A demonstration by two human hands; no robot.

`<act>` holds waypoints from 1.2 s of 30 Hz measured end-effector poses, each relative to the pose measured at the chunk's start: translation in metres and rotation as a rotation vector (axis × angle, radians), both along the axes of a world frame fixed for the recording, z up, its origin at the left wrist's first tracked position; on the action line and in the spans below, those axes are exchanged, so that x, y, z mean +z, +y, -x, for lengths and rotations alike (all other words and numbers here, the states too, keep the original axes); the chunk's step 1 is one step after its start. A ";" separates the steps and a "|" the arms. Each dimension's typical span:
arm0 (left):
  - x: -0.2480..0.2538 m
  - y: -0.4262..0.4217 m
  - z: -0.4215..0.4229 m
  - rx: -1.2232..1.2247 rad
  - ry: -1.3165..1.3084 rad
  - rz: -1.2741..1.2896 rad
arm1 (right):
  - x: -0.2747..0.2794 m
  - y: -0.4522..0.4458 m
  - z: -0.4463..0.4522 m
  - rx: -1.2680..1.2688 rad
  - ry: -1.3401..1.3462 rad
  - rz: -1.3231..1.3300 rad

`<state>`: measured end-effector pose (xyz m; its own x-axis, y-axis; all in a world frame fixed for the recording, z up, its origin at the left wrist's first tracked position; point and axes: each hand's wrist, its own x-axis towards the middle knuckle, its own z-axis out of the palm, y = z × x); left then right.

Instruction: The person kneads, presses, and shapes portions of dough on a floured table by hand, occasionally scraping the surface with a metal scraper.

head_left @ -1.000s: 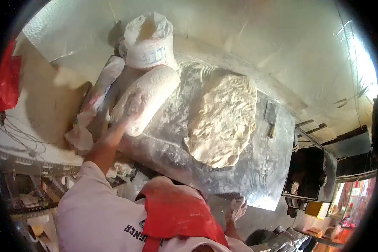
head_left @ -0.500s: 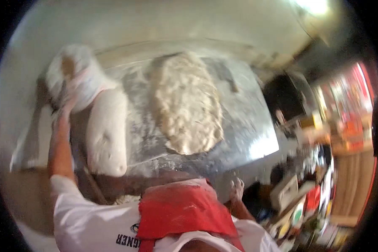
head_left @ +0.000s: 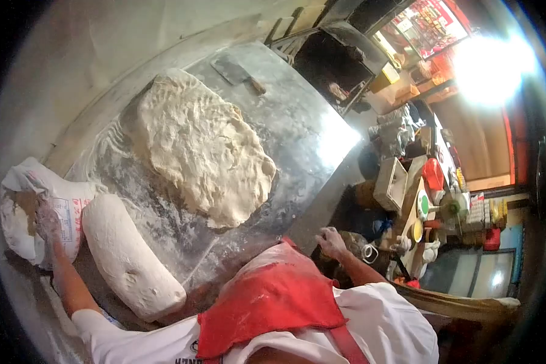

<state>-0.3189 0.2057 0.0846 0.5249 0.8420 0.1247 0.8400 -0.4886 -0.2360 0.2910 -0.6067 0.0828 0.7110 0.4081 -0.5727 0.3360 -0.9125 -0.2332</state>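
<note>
My left hand [head_left: 48, 224] is at the mouth of a white flour bag [head_left: 73, 209] with red print, at the table's left end. Its fingers are partly hidden there, so their grip does not show. Beside the bag lies a long, smooth roll of dough [head_left: 130, 258]. A broad, flattened sheet of dough [head_left: 203, 148], dimpled on top, covers the middle of the floured metal table [head_left: 297, 115]. Out past the table's front edge, my right hand [head_left: 332, 242] hangs in the air, fingers loosely bent and a little apart, holding nothing.
A dough scraper [head_left: 239, 73] with a wooden handle lies at the table's far side. A wall [head_left: 103, 73] runs along the back. To the right stand a dark open box [head_left: 327, 67], a pale wooden drawer [head_left: 390, 184] and shelves crowded with containers.
The view has swung right, so the table and dough appear turned and farther left. My left hand stays at the flour bag. My right hand's fingers have bent in more.
</note>
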 end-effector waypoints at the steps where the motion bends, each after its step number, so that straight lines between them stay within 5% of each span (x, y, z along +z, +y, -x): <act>1: -0.001 0.004 -0.010 -0.018 -0.036 0.030 | 0.001 0.000 0.003 0.010 0.019 0.020; 6: 0.018 -0.095 -0.077 0.039 -0.323 0.151 | -0.036 0.010 -0.026 0.288 -0.045 -0.259; 8: 0.036 -0.124 -0.073 0.114 -0.358 0.178 | -0.032 0.030 -0.016 0.055 0.058 -0.238; 11: 0.051 -0.139 -0.074 0.169 -0.417 0.208 | -0.053 0.019 -0.026 0.271 -0.028 -0.175; 17: 0.053 -0.135 -0.089 0.207 -0.476 0.229 | -0.036 0.046 -0.026 0.222 0.025 -0.186; 19: 0.050 -0.137 -0.092 0.214 -0.463 0.228 | -0.007 0.060 -0.015 0.025 0.094 -0.238; 26: 0.051 -0.120 -0.058 0.199 -0.430 0.183 | -0.106 -0.032 -0.037 0.061 0.127 -0.149; 36: 0.046 -0.032 -0.011 0.189 -0.323 0.190 | -0.032 -0.001 0.003 -0.081 0.232 -0.034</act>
<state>-0.3074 0.1735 0.1309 0.3185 0.9435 0.0910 0.9350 -0.3285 0.1336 0.2877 -0.6077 0.0503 0.5931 0.3767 -0.7115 0.1954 -0.9247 -0.3267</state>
